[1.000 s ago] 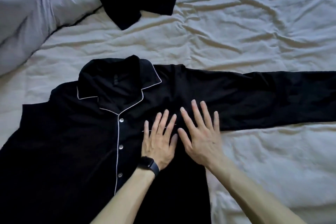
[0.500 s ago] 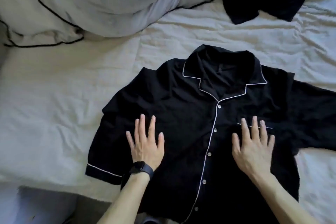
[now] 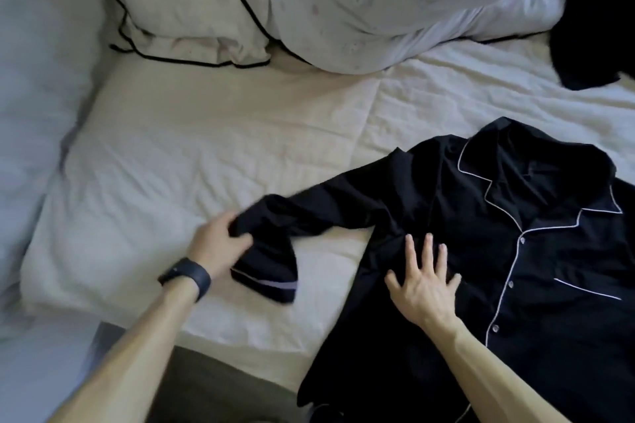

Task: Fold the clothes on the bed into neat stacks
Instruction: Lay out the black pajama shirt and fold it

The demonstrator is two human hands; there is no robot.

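The sleeve (image 3: 275,251) was clamped in the left hand (image 3: 220,244), out left of the shirt (image 3: 536,251) pinned by spread fingers (image 3: 428,251) of the right hand (image 3: 424,288).

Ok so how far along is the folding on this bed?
Early days. Done: the black pajama shirt lies face up and buttoned on the bed sheet, body spread flat. In hand: the left hand grips its sleeve, while the right hand presses flat on the shirt's side. Left: all of this shirt's folds, plus another dark garment crumpled near the pillows. No finished stack is in view.
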